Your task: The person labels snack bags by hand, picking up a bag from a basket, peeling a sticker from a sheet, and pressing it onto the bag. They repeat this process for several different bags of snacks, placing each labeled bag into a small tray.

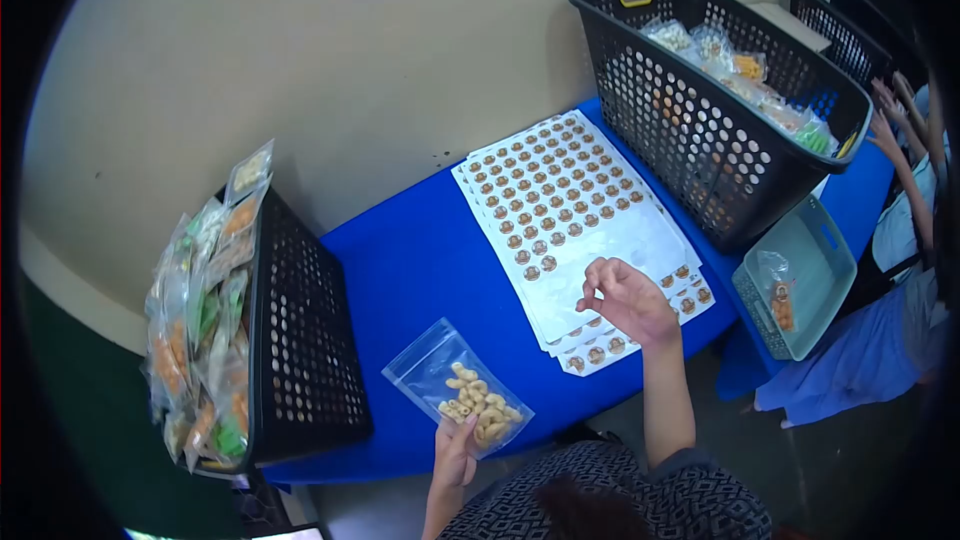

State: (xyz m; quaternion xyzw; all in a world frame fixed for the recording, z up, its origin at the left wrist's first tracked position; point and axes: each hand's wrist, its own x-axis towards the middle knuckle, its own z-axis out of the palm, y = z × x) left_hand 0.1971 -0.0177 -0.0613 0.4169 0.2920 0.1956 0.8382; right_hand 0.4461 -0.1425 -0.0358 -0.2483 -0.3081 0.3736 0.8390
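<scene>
Head view: my left hand [457,452] grips clear plastic bag [425,368] of pale curled snacks [470,397], lower centre. My right hand [632,306] curls above white printed sheets [590,250]; can't tell if pinching anything. Packets [205,310] heap black perforated basket [310,330], left, and second basket [690,140], upper right; grey-green tray [818,285], right, holds one.

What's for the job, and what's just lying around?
Likely for the job:
clear plastic bag of curled beige snacks
white paper sheets with round brown designs
two large filled black plastic baskets

Maybe just nearby:
grey-green plastic tray
another black plastic basket, back right
</scene>
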